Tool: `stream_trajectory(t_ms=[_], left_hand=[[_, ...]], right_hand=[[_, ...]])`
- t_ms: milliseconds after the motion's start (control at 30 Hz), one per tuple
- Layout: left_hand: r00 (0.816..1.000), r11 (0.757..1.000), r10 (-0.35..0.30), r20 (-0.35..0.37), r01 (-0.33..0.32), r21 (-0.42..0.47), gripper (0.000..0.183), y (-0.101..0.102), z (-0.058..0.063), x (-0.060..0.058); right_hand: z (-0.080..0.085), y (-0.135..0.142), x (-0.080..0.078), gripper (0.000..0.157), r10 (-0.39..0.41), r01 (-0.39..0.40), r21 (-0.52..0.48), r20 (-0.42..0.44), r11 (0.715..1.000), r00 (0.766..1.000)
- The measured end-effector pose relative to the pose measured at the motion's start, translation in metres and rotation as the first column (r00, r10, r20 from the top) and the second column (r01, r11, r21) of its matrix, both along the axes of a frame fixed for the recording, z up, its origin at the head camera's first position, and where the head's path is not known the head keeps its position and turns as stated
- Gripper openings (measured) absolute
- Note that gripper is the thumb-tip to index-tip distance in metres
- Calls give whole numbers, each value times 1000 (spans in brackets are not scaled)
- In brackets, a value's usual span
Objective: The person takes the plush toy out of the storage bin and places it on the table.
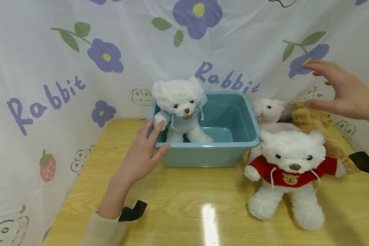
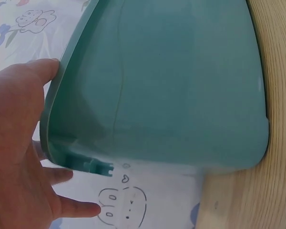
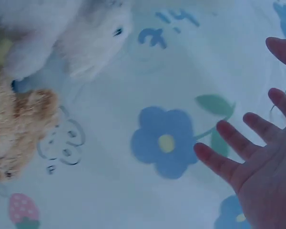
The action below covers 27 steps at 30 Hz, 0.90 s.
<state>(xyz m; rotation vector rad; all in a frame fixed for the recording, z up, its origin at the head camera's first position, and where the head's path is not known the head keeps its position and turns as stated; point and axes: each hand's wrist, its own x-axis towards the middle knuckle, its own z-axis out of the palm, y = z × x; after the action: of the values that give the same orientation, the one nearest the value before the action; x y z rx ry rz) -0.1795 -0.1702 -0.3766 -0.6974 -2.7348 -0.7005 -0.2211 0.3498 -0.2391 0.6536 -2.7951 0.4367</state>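
A blue-green plastic bin [image 1: 203, 155] stands at the back of the table, with a white teddy bear in a light blue hoodie [image 1: 179, 99] sitting upright in its left half. My left hand [image 1: 142, 153] is at the bin's front left corner, thumb touching the rim, the other fingers extended along the outer edge. The wrist view shows the bin's outer wall [image 2: 181, 86] beside that hand [image 2: 19, 129]. Raised in the air at the right, my right hand [image 1: 345, 90] has spread fingers and holds nothing. It is above and to the right of the plush toys.
Right of the bin sit a white bear in a red hoodie [image 1: 292, 150], a pale pink-and-white plush [image 1: 267, 109] and a brown plush [image 1: 313, 119], close together. Behind the wooden table [image 1: 178, 205] hangs a white curtain [image 1: 135, 41] printed with purple flowers.
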Motion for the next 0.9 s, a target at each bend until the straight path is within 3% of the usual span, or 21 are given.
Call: stream_trajectory(t_ms=[333, 533, 733, 900], left_hand=[[999, 999, 41, -14, -40, 24, 70, -17, 0, 13], [999, 999, 45, -24, -44, 24, 68, -24, 0, 20], [999, 999, 40, -6, -40, 31, 69, -27, -3, 28], [999, 999, 17, -40, -16, 36, 75, -24, -7, 29]], right_hand=[[41, -58, -22, 93, 71, -83, 246, 56, 966, 996], [60, -125, -42, 90, 175, -200, 329, 105, 923, 979], [59, -189, -57, 86, 281, -319, 355, 156, 879, 947], [43, -221, -71, 90, 342, -383, 314, 179, 869, 923]])
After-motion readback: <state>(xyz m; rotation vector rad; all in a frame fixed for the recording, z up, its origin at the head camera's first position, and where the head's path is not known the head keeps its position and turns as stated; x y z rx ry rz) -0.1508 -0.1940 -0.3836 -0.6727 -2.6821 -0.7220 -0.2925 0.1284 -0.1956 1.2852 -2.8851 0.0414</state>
